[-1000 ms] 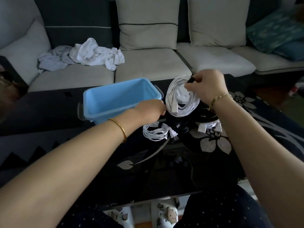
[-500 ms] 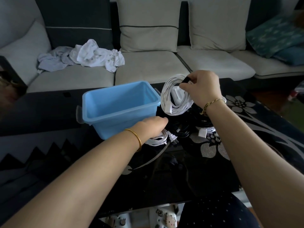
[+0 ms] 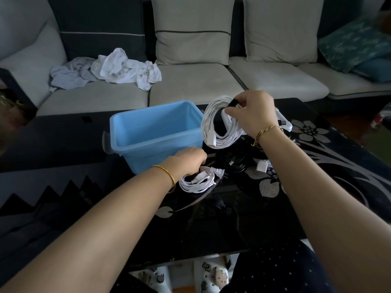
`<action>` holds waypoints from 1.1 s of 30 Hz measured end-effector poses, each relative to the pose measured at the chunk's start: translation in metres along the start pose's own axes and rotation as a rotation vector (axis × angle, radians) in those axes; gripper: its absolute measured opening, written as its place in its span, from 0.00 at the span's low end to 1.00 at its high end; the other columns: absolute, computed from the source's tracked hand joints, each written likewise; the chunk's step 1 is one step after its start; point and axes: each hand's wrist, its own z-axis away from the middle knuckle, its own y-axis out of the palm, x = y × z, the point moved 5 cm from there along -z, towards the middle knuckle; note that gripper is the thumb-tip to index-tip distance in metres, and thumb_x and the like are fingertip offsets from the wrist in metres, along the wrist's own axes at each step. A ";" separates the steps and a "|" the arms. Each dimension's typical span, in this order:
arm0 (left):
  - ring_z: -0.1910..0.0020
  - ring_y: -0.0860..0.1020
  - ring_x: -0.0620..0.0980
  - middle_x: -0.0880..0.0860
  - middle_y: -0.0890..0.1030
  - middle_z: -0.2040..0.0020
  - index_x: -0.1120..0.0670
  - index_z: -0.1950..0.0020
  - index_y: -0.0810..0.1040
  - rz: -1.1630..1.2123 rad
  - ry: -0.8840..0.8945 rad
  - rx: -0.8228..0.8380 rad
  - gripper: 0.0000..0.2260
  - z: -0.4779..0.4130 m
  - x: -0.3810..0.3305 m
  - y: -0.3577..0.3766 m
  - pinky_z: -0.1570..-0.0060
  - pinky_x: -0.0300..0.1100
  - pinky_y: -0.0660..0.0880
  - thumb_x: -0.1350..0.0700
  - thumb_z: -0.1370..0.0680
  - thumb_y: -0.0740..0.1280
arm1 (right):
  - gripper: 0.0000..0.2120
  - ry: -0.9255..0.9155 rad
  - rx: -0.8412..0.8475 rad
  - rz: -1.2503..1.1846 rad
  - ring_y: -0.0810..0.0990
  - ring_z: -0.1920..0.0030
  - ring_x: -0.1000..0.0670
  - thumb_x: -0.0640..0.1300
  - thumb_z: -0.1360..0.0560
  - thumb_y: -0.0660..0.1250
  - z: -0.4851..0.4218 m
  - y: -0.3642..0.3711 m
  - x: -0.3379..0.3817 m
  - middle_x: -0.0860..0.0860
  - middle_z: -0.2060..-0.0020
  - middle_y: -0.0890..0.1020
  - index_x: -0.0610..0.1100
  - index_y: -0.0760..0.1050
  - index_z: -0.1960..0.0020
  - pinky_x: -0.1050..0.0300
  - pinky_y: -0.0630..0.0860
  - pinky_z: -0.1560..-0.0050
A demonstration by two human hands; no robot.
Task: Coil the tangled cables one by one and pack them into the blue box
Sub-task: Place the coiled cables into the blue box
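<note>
An empty blue box (image 3: pixel 148 142) stands on the black glass table. My right hand (image 3: pixel 251 115) holds up a large coil of white cable (image 3: pixel 220 134), bound with a black strap, just right of the box's rim. My left hand (image 3: pixel 188 160) has come down in front of the box onto a smaller coil of white cable (image 3: pixel 197 181) with a two-pin plug, and its fingers curl over the coil's top. A coiled black cable (image 3: pixel 232 163) lies between the two hands. More white cable ends (image 3: pixel 262 166) lie partly hidden under my right forearm.
The table (image 3: pixel 211 218) has a floral pattern at right and its near edge runs just above my lap. A sofa with cushions stands behind it, with crumpled white cloth (image 3: pixel 124 68) on its left seat.
My left hand dropped from the large coil down to the small white coil on the table. My right hand moved the large coil slightly left, closer to the box.
</note>
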 end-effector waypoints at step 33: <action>0.48 0.79 0.56 0.53 0.81 0.48 0.54 0.44 0.80 0.067 -0.076 0.006 0.09 0.005 0.000 0.007 0.58 0.43 0.72 0.58 0.24 0.67 | 0.09 0.014 0.023 -0.002 0.78 0.56 0.43 0.46 0.29 0.70 0.003 0.016 -0.003 0.44 0.59 0.81 0.40 0.81 0.55 0.55 0.71 0.59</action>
